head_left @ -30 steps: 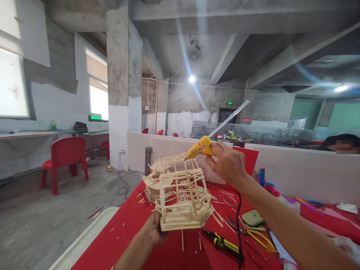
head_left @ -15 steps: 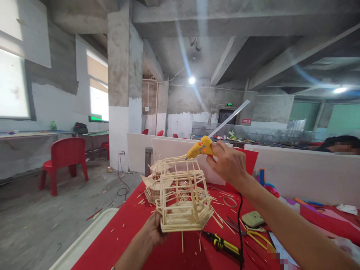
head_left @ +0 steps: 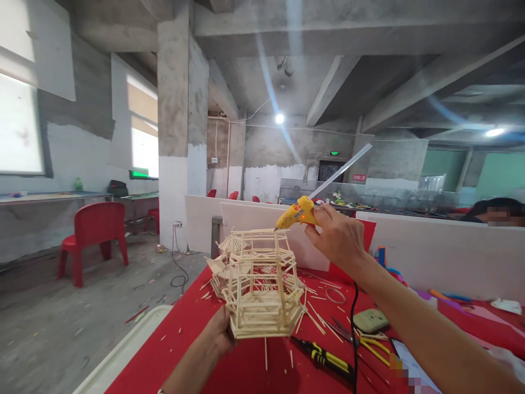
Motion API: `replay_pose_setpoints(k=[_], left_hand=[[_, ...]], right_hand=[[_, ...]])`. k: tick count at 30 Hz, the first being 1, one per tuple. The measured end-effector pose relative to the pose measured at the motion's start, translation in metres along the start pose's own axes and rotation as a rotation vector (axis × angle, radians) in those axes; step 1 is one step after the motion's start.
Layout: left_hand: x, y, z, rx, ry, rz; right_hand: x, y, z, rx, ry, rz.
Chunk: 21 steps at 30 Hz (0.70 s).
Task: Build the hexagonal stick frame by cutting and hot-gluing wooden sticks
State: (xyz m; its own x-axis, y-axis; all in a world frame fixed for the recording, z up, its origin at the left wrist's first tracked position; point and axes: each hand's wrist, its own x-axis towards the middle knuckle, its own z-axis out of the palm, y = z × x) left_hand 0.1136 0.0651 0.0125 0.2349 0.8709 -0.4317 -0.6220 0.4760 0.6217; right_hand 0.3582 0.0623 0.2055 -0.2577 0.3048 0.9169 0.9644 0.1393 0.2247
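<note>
My left hand (head_left: pixel 219 331) grips the lower left corner of a model building frame (head_left: pixel 262 330) made of thin wooden sticks, holding it above the red table. Part of its fingers is hidden behind the frame's base. In my right hand (head_left: pixel 338 232) is a yellow hot glue gun (head_left: pixel 297 213), with a long clear glue stick (head_left: pixel 342 171) standing out of its back. The gun's nozzle is at the top right of the frame; whether it touches the wood I cannot tell. Behind the frame stands a second stick model (head_left: pixel 219 265) with a pointed roof.
On the red tabletop (head_left: pixel 164 361) lie a black-and-yellow tool (head_left: pixel 324 358), yellow-handled pliers (head_left: pixel 371 343), a greenish case (head_left: pixel 370 320) and scattered sticks. The glue gun's black cord (head_left: pixel 355 334) runs down the front. White boards (head_left: pixel 430 257) stand behind. A person's head (head_left: pixel 498 210) shows far right.
My right hand and the glue gun have shifted slightly right. The frame has turned and tilted a little in my left hand, its top moving closer under the nozzle.
</note>
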Motion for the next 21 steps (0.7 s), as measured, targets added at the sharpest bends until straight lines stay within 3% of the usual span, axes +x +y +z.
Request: replay_pose_setpoints(k=[12, 21], left_hand=[[-0.0054, 0.0063, 0.0034, 0.029, -0.040, 0.048], [0.0014, 0.0027, -0.0029, -0.004, -0.060, 0.043]], right_hand=[[-0.0020, 0.0080, -0.0057, -0.030, 0.032, 0.023], [-0.0012, 0.0073, -0.0034, 0.059, -0.075, 0.110]])
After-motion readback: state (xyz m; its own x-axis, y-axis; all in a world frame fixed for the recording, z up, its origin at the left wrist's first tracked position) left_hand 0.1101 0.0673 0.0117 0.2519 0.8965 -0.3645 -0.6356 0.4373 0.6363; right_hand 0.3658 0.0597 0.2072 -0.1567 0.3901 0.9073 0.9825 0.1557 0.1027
